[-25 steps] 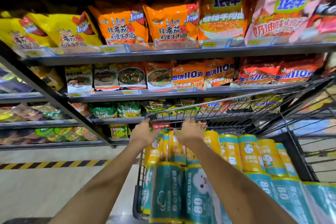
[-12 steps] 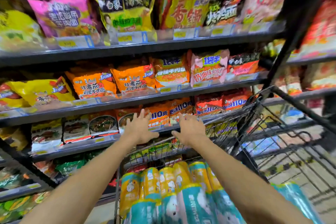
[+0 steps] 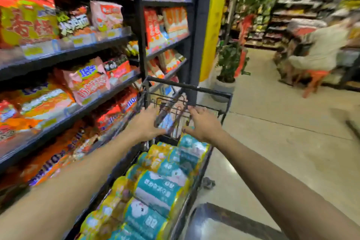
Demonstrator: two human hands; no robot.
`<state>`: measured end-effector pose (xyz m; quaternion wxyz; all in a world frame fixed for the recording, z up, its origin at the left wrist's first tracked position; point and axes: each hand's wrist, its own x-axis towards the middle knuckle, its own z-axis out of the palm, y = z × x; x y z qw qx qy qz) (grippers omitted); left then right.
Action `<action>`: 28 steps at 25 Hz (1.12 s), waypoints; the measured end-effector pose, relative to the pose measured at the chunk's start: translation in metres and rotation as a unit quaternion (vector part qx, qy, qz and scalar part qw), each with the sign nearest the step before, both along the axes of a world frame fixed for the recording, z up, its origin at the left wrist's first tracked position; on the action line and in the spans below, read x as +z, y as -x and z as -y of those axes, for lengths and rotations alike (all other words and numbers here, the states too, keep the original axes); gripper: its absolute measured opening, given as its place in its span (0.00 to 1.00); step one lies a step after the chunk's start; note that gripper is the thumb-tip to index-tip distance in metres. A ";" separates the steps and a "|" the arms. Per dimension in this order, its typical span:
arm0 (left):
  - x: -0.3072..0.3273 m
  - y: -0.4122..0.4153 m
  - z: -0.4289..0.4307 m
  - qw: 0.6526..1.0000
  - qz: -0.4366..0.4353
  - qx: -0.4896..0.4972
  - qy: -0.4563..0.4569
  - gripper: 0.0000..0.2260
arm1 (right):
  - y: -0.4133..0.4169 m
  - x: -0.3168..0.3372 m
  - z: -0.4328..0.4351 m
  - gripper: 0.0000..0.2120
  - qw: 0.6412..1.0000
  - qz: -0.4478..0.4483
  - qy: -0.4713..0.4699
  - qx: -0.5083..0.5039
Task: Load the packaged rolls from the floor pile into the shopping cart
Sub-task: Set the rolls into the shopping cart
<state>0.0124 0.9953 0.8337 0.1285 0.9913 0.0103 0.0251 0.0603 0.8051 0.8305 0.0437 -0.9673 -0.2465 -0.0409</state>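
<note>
Several teal and yellow packaged rolls [image 3: 161,183] lie stacked in the black wire shopping cart [image 3: 188,87], filling it from its near end towards the far one. Both my arms stretch forward over the packs. My left hand [image 3: 147,122] and my right hand [image 3: 203,122] are at the cart's far end, on either side of a tilted wire flap [image 3: 171,111]. Their fingers point forward and look relaxed, with the tips at the wire. Motion blur hides whether they touch it. Neither hand holds a pack. No floor pile is in view.
Shelves of noodle packets [image 3: 87,82] run close along the cart's left side, with a black upright [image 3: 139,25]. Ahead stand a yellow pillar [image 3: 213,25] and a potted plant [image 3: 228,64]. A person sits on an orange stool [image 3: 319,52] at the right. Beige floor [image 3: 272,142] lies right of the cart.
The view has swung right, from facing the shelves to looking down the aisle. My hands have moved off the packs, forward to the wire flap at the cart's far end.
</note>
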 end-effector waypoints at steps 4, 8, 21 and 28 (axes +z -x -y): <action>0.007 0.021 0.123 0.984 0.017 -0.175 0.017 0.36 | 0.084 0.012 0.123 0.35 0.984 0.026 -0.007 -0.174; -0.002 0.076 0.236 0.958 -0.001 -0.288 0.012 0.37 | 0.189 0.008 0.228 0.37 0.949 0.015 -0.010 -0.314; -0.084 0.339 0.467 0.844 -0.113 -0.523 -0.042 0.39 | 0.565 -0.093 0.410 0.35 0.787 -0.085 -0.090 -0.604; -0.160 0.407 0.555 0.782 -0.162 -0.595 -0.092 0.39 | 0.656 -0.161 0.468 0.35 0.693 -0.158 -0.150 -0.687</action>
